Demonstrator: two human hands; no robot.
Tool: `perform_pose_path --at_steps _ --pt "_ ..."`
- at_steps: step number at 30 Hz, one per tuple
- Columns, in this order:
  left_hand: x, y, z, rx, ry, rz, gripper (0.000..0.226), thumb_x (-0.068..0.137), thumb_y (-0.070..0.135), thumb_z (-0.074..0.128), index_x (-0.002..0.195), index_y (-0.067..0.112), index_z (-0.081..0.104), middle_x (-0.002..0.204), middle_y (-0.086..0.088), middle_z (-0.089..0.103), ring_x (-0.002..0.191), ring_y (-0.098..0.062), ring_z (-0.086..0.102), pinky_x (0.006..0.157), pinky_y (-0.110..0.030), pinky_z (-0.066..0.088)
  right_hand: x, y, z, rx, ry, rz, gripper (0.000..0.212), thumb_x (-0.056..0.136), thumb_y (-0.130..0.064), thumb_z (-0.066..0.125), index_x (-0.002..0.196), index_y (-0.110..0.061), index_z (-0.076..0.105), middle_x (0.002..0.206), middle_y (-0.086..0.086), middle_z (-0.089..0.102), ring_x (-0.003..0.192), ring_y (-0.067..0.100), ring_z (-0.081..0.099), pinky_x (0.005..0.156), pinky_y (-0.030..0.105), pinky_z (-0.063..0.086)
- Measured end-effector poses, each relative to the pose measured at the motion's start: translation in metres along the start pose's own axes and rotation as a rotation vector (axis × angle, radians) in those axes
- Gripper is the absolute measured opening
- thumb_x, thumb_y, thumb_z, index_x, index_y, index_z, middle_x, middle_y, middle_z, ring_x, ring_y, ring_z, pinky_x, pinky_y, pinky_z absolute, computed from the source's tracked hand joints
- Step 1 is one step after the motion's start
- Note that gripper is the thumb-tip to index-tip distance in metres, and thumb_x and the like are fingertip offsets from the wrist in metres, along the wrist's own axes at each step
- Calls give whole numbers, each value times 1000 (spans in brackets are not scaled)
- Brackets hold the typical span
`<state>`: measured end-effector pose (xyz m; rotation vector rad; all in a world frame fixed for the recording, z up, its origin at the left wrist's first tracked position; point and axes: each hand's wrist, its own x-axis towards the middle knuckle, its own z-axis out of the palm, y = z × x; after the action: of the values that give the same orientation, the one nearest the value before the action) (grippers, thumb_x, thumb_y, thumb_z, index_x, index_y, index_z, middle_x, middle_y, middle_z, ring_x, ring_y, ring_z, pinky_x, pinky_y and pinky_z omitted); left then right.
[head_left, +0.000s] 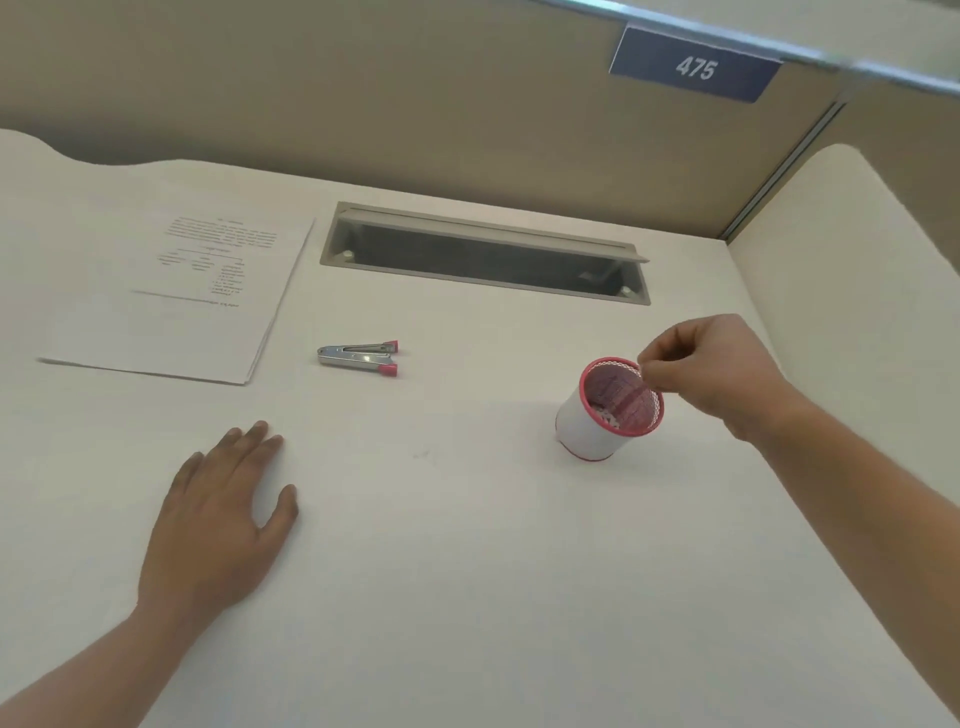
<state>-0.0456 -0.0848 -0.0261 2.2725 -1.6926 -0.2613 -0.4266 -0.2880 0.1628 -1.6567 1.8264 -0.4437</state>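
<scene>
A pink mesh cup (587, 423) wrapped in a white sleeve stands on the white desk (441, 545), right of centre, with small white bits at its bottom. My right hand (711, 369) hovers over the cup's rim with fingers curled and fingertips pinched together; whether anything is between them is too small to tell. My left hand (218, 514) lies flat on the desk at the lower left, fingers straight. A metal staple remover with pink tips (358, 357) lies on the desk between the paper and the cup.
A stack of printed sheets (176, 306) lies at the back left. A grey cable slot (483, 254) is recessed in the desk near the beige partition. A blue sign reading 475 (696, 67) hangs on the partition. A side panel (852, 291) bounds the right.
</scene>
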Motion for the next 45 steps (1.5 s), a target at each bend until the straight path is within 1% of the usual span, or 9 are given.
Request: perform_pose_path --at_steps 3,7,9,17,23,28,34,38,45 --pt "1 1 0 -1 -3 -6 68 89 56 32 147 24 45 160 8 38 150 -14 30 124 -41 18 8 5 4 -274 -90 -88 11 78 -7 71 79 -16 78 74 2 72 59 15 58 46 21 41" --pt "1 1 0 -1 -7 -7 69 89 57 31 148 23 45 160 8 37 151 -14 29 124 -41 18 12 7 11 -427 -134 -166 31 82 3 59 97 -15 78 97 4 72 80 18 60 62 21 44" --pt "0 1 0 -1 -5 -9 69 89 57 31 148 23 45 160 7 38 150 -15 30 124 -41 17 13 8 12 -426 -112 -188 29 81 3 60 95 -16 78 97 4 74 85 19 63 69 24 47" --pt "1 2 -1 -1 3 -4 69 89 56 32 147 22 47 159 6 39 150 -16 31 124 -42 19 13 12 15 -353 -93 -219 18 74 -5 71 75 -22 73 79 0 72 75 18 67 54 22 49" --pt "1 2 -1 1 2 0 68 89 56 33 146 22 47 159 6 40 150 -16 32 123 -43 20 14 12 14 -413 -134 -227 22 79 -3 64 83 -21 76 87 1 72 83 20 66 66 29 56" --pt "1 2 -1 4 10 4 67 89 55 33 145 21 48 158 5 42 149 -17 34 123 -44 21 13 11 15 -409 -150 -221 16 74 -5 69 76 -20 72 80 0 71 74 18 67 56 26 52" --pt "0 1 0 6 12 1 67 89 55 34 145 22 48 158 6 41 149 -17 33 123 -43 21 13 10 14 -354 -160 -222 36 74 10 57 87 -21 68 79 -2 73 75 12 66 55 20 47" --pt "0 2 0 3 11 -3 66 89 55 34 145 22 47 159 6 40 150 -16 32 124 -42 20 12 10 13 -349 -149 -217 28 73 4 66 85 -22 69 75 -5 72 70 7 66 49 15 42" --pt "-1 4 -2 -1 25 -4 64 90 52 36 145 20 49 158 4 41 149 -17 34 123 -42 20 -12 -15 26 -307 -95 -315 17 84 -10 64 88 -24 73 84 -9 68 79 8 61 61 12 41"
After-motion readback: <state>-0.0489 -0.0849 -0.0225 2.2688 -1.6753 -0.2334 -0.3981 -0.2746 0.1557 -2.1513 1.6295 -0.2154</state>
